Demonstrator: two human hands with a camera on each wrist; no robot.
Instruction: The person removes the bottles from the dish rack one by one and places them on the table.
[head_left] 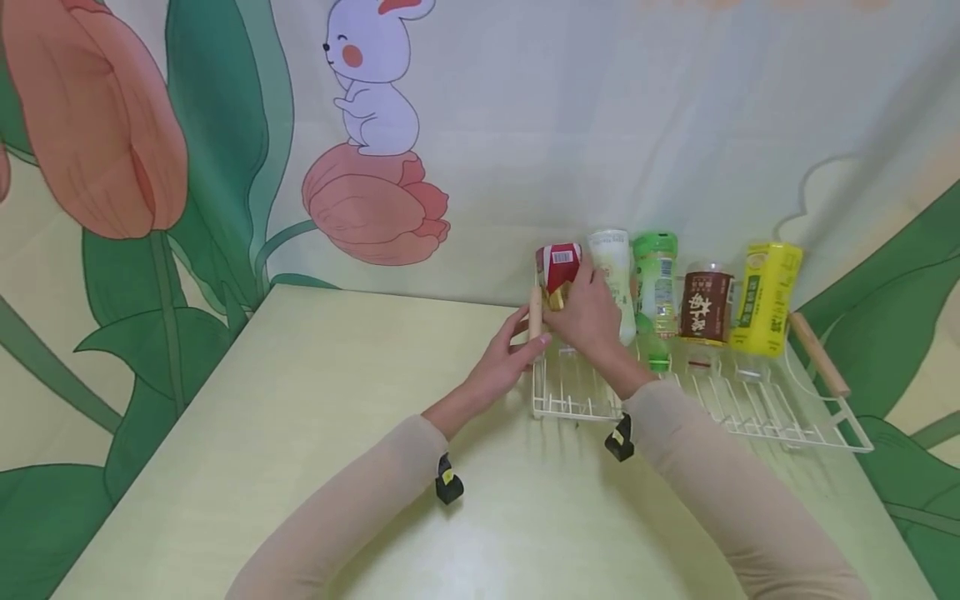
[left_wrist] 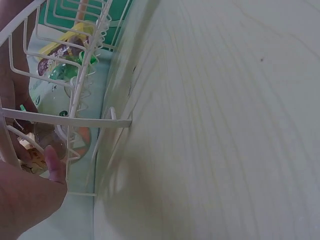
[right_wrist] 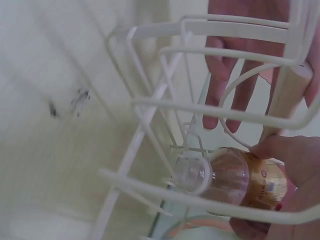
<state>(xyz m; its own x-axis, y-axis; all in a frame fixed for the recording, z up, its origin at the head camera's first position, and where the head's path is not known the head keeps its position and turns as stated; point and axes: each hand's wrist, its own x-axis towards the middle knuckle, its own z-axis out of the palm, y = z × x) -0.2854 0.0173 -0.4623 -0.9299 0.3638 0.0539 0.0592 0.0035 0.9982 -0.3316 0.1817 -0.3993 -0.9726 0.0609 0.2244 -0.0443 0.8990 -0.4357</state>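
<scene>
A white wire rack (head_left: 577,414) with wooden handles stands at the back right of the table. My left hand (head_left: 504,358) holds the rack's left end by the wooden handle (head_left: 536,318), its thumb (left_wrist: 55,165) lying over the wire in the left wrist view. With my right hand (head_left: 591,317) I grip a bottle with a red and gold label (head_left: 561,262) inside the left end of the rack. The right wrist view shows this bottle's clear neck (right_wrist: 192,175) pointing toward the rack's base wires. Part of its label is hidden behind my fingers.
To the right in the rack stand a pale bottle (head_left: 617,267), a green bottle (head_left: 655,279), a brown-labelled bottle (head_left: 707,304) and a yellow-labelled bottle (head_left: 767,300). Another wooden handle (head_left: 820,354) is at the rack's right end. A printed curtain (head_left: 495,167) hangs behind.
</scene>
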